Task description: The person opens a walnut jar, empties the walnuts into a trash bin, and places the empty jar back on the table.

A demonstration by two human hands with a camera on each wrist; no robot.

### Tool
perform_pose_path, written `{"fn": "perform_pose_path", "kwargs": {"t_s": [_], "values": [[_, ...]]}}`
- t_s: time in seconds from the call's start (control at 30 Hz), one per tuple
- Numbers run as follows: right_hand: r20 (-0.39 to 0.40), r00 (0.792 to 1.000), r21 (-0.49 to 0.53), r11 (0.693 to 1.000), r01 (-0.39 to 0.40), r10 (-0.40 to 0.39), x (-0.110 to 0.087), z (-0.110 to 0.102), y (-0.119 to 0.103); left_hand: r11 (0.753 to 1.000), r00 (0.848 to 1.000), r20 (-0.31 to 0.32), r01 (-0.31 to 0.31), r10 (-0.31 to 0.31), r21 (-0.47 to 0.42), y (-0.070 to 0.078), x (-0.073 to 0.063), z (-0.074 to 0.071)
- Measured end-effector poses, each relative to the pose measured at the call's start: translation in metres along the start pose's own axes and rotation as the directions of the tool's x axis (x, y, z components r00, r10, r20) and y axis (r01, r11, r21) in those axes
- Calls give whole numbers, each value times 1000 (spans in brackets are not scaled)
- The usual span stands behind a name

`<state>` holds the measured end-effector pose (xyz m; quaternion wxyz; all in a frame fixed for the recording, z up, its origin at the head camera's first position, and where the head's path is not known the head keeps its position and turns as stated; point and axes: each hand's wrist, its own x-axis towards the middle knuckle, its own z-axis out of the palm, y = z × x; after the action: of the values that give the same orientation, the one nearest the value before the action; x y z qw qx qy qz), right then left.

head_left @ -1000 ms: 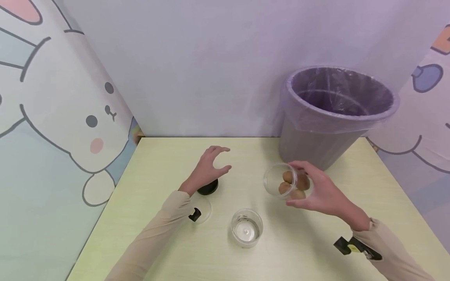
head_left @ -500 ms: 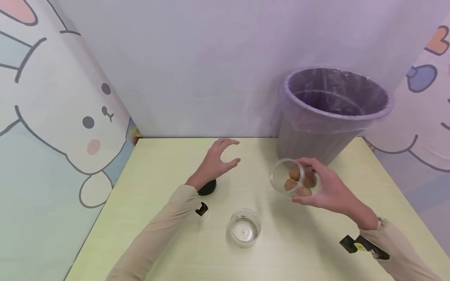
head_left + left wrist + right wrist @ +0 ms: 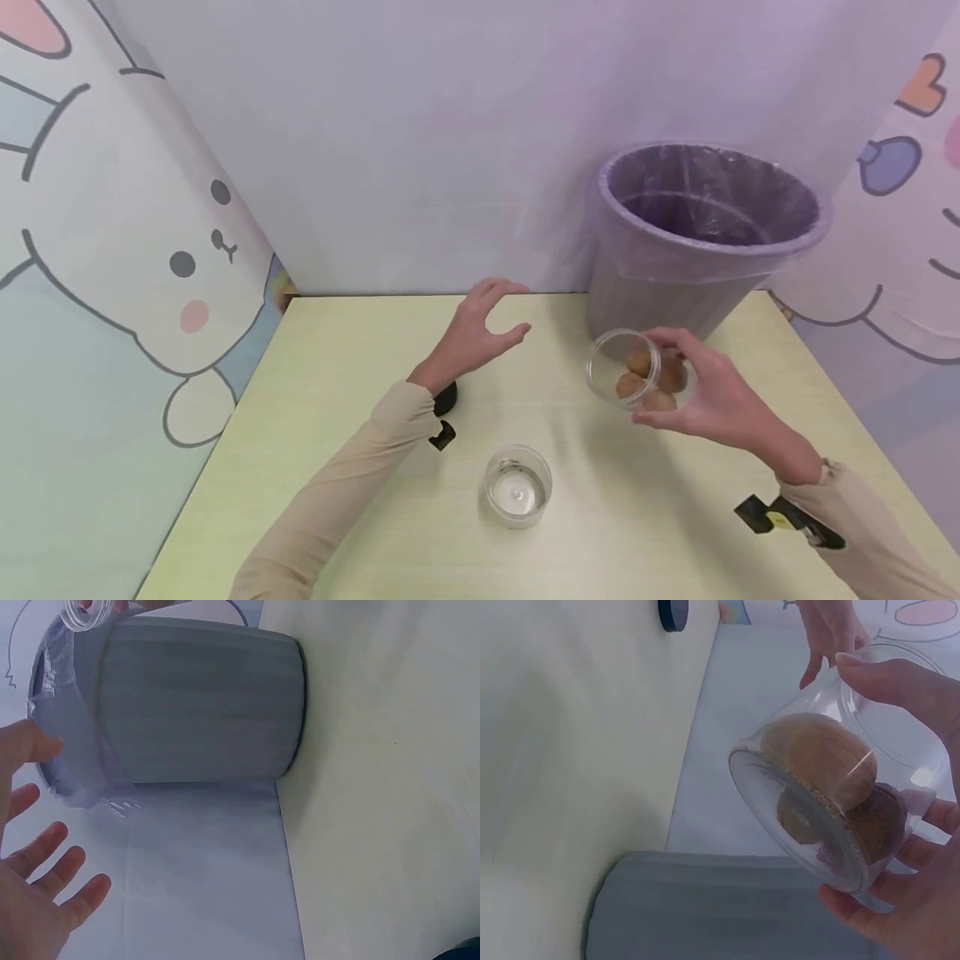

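Note:
My right hand (image 3: 720, 404) grips a clear jar (image 3: 603, 371) round its side, above the table and in front of the bin. The jar is tilted, its open mouth facing left. Several brown, rounded pieces (image 3: 817, 757) lie inside, with fine crumbs along the bottom in the right wrist view. To the left, my left hand (image 3: 478, 333) hovers with fingers and thumb spread in a loose curve, holding nothing. A second clear jar (image 3: 517, 492) stands upright on the table, open at the top. A black lid-like disc (image 3: 447, 400) is partly hidden by the left forearm.
A tall grey bin (image 3: 645, 300) with a clear plastic liner stands at the back right of the pale table (image 3: 585, 542). Behind the table rises a plain wall (image 3: 420, 150). Side panels with cartoon drawings (image 3: 127, 233) border both sides.
Both hands have moved up and to the right, the right one carrying the tilted jar. A clear round disc seen earlier by the left forearm is now hidden. The view has shifted slightly.

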<state>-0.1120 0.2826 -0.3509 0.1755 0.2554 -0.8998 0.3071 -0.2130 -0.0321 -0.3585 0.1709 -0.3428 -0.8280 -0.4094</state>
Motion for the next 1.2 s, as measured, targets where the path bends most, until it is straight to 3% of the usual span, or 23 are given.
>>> {"fn": "perform_pose_path", "kwargs": {"t_s": [0.57,1.2], "values": [[-27,999,-26,999,37,-38,5,-20,7,993,993,-67,-100,95,-67,26,38,7],[-42,999,-77,997,16,-19,5,-39,13,974,968,-151,-214,201,-79,41,74,18]]}}
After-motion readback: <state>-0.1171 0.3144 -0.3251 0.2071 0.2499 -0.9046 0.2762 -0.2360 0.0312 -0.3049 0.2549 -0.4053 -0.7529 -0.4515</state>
